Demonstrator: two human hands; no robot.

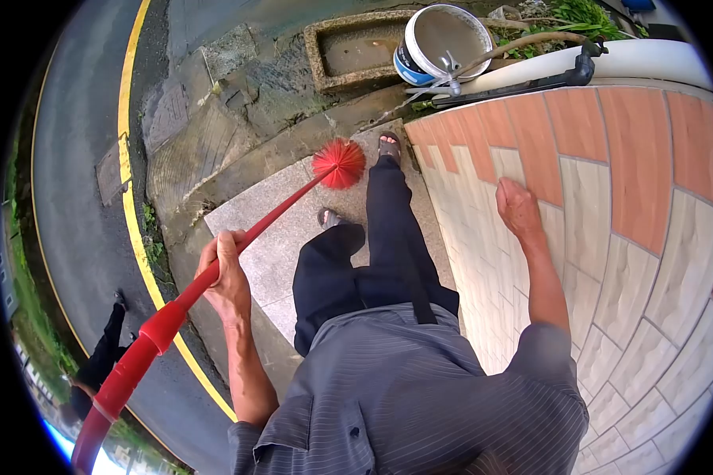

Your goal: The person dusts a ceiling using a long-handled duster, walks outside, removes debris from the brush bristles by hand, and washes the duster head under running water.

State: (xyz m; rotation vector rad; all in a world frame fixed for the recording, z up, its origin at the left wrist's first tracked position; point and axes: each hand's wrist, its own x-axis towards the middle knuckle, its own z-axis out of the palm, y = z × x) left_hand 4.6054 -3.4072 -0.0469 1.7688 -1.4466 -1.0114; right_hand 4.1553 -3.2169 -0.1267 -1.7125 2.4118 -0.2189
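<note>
My left hand [226, 279] is wrapped round a long red pole [273, 215]. At the pole's far end, a round red bristle brush [339, 164] is over the pale stone slab near my feet. The pole's thicker, near end runs down to the lower left, past a red collar [163, 326]. On the right, my right hand [520, 207] is closed with its fingers curled in, in front of the tiled wall; what it holds, if anything, is hidden. It is apart from the pole.
A white bucket [447, 41] stands by a stone trough [318, 59] at the top, beside a tap [451, 70] and pipes. The tiled wall [638, 170] rises on my right. A road [79, 158] with a yellow line runs on the left, where another person [103, 356] walks.
</note>
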